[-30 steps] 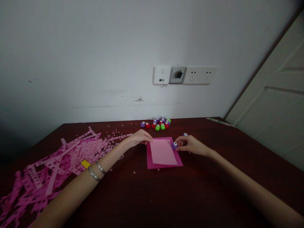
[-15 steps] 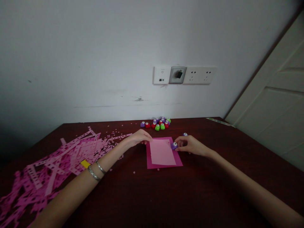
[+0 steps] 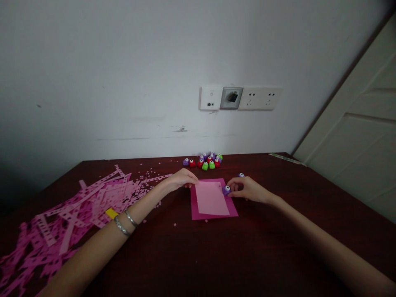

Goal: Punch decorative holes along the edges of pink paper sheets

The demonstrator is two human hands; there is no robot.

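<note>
A light pink sheet of paper (image 3: 213, 199) lies on top of a darker magenta sheet (image 3: 194, 208) on the dark red table. My left hand (image 3: 183, 179) pinches the light sheet at its far left corner. At the sheet's right edge, my right hand (image 3: 244, 189) has its fingers closed on a small purple craft punch (image 3: 227, 190) with a white round top. Whether the paper sits inside the punch's slot I cannot tell. Just behind the right hand stands another purple punch (image 3: 241, 175), partly hidden by it.
Several purple, red and green punches (image 3: 209, 160) cluster at the table's far edge by the wall. A heap of punched pink paper strips (image 3: 93, 202) covers the left side, with small cut-out bits and a yellow piece (image 3: 111, 213). Wall sockets (image 3: 260, 98) are above.
Hardly anything differs. The light sheet and the punch in my right hand have shifted very slightly; my left hand keeps its place.
</note>
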